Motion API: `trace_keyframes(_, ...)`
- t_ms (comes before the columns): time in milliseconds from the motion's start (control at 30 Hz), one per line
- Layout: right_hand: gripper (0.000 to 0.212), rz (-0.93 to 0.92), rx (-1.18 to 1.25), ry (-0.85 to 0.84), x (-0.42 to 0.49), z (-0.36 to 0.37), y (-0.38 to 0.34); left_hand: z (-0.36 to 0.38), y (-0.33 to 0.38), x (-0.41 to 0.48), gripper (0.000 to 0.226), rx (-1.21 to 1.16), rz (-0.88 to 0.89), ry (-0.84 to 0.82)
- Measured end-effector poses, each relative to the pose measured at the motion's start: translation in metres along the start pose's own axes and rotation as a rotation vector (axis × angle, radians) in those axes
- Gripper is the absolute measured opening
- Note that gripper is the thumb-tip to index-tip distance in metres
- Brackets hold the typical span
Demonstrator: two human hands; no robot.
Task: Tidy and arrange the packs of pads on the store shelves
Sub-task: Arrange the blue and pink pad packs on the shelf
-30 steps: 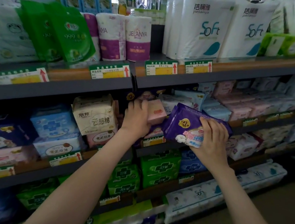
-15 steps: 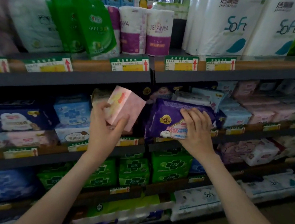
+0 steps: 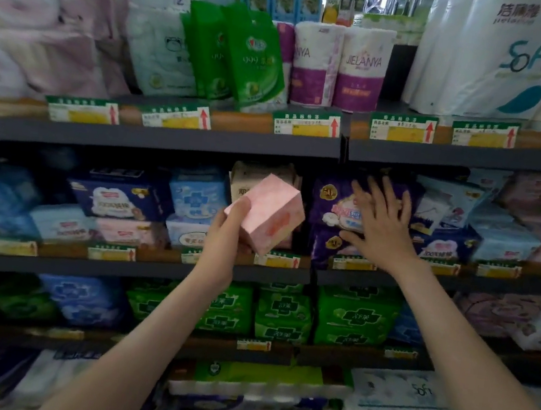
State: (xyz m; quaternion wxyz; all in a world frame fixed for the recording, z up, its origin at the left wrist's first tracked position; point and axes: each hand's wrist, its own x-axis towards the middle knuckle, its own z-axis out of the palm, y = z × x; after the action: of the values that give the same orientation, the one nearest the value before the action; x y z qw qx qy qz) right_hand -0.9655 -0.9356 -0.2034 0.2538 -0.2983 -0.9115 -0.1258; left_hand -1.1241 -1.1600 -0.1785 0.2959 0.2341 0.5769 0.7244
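Left hand has its grip clamped on the pink pack, held just in front of the middle shelf and tipped diagonally, one corner uppermost. Right hand, grip apart and fingers splayed, presses flat on the purple pack, which lies lengthwise along that shelf, face outward.

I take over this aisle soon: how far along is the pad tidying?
Looks done: the purple pack lies on the middle shelf, the right hand flat against it. In hand: the left hand holds a pink pack off the shelf. Left: placing it, and the tilted blue packs further right.
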Motion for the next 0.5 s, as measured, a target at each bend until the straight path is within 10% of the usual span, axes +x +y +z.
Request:
trace_keyframes(233, 0.113, 0.006, 0.115, 0.167, -0.036, -0.009, -0.015, 0.014, -0.008, 0.000, 0.037, -0.048, -0.266, -0.137)
trace_keyframes(500, 0.084, -0.484, 0.335, 0.094, -0.032, -0.037, -0.098, -0.021, 0.006, -0.004, 0.040, 0.085, -0.415, -0.114)
